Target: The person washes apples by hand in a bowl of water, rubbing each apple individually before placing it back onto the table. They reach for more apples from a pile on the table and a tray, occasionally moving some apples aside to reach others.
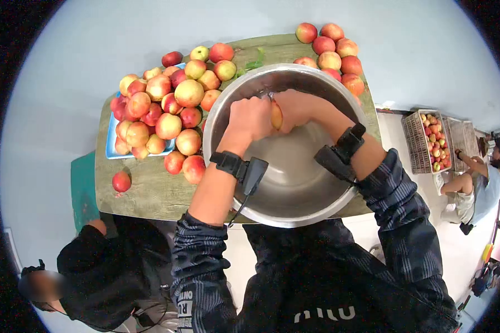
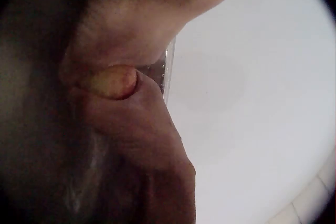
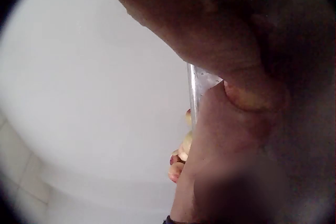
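A red and yellow fruit is held between both hands over the cloudy water in a large metal basin. My left hand grips its left side with curled fingers, and my right hand grips it from the right. The left wrist view shows the fruit squeezed between the two hands; only part of its skin shows. From the right wrist, a strip of the fruit is visible between them. The fingertips are mostly hidden.
Many fruits are heaped on a blue tray at the table's left, and one lies alone. More fruits lie behind the basin at right. A person sits at lower left; another is beside crates at far right.
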Demonstrator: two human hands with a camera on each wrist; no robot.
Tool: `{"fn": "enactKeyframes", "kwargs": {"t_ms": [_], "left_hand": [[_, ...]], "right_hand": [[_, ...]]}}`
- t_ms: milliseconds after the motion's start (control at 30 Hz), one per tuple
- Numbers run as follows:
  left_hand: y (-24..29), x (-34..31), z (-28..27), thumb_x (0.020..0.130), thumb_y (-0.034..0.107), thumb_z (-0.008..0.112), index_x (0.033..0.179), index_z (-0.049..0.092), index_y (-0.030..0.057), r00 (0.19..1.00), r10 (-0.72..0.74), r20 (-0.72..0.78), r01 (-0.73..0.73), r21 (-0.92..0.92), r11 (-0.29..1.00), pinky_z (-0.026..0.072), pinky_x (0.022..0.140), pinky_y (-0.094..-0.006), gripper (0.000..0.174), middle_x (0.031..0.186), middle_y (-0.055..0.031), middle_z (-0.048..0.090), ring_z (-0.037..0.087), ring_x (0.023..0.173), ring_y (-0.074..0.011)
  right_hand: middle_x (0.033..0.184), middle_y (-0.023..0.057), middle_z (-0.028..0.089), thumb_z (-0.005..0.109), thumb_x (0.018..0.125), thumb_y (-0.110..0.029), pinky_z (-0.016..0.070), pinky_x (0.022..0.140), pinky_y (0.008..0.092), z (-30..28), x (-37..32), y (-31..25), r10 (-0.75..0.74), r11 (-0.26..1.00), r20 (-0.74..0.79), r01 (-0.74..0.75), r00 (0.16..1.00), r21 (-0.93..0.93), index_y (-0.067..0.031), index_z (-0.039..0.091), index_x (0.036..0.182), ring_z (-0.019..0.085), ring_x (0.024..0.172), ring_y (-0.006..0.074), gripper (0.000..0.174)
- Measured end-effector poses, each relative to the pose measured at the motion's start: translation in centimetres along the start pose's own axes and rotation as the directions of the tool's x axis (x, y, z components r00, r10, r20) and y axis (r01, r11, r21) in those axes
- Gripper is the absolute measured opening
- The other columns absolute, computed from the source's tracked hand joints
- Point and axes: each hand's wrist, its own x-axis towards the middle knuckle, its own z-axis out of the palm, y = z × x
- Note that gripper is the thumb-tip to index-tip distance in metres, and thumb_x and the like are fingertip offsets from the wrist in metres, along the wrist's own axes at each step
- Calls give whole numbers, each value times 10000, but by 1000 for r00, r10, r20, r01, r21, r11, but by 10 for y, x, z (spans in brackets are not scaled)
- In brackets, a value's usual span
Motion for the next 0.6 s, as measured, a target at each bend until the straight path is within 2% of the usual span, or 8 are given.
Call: {"fn": "enactKeyframes", "kwargs": {"t_ms": [33, 133, 233, 433, 533, 600], "left_hand": [[1, 0, -3, 738, 228, 706, 994, 651, 60, 1000, -9, 14, 9, -1, 1000, 575, 735, -478, 311, 891, -190, 716, 707, 845, -376], [0, 2, 5, 707, 284, 770, 1004, 666, 29, 995, -17, 101, 36, -184, 982, 571, 788, -480, 405, 947, -212, 713, 697, 886, -392], [-4, 5, 11, 578, 343, 877, 1005, 690, -7, 983, 4, 182, 58, -331, 942, 566, 868, -429, 583, 1014, -228, 708, 696, 965, -355], [-10, 14, 35, 575, 316, 866, 1011, 696, -3, 998, 30, 55, -6, -401, 916, 562, 868, -435, 566, 1012, -228, 709, 692, 967, -361], [-13, 18, 41, 627, 313, 842, 921, 707, 7, 995, 80, 53, -47, -463, 885, 556, 808, -450, 445, 890, -206, 717, 694, 881, -383], [-15, 19, 42, 626, 326, 843, 912, 710, 18, 989, 99, 110, -25, -535, 845, 558, 783, -436, 441, 875, -191, 722, 701, 859, -368]], "right_hand": [[898, 202, 702, 822, 558, -304, 549, 768, 414, -1, -1, -2, 31, 999, 5, -31, 999, -33, 12, 633, 992, 679, 896, 372, 569], [906, 215, 700, 837, 538, -302, 559, 768, 415, 0, -6, -9, 105, 987, 2, -104, 994, -121, 27, 635, 972, 683, 901, 370, 581], [943, 221, 698, 848, 525, -280, 564, 788, 414, -2, -4, -17, 138, 970, 1, -135, 990, -201, 34, 629, 988, 684, 909, 368, 601], [978, 213, 692, 852, 527, -246, 562, 815, 424, -5, -7, -23, 217, 955, -20, -217, 976, -204, 31, 607, 1049, 680, 920, 369, 640], [994, 207, 688, 847, 534, -237, 561, 810, 431, -4, -6, -20, 206, 955, -35, -208, 978, -211, 21, 600, 1069, 678, 928, 368, 643], [1006, 203, 685, 840, 551, -224, 559, 801, 437, -2, -9, -18, 174, 958, -52, -181, 983, -223, 11, 596, 1070, 676, 931, 370, 620]]}}
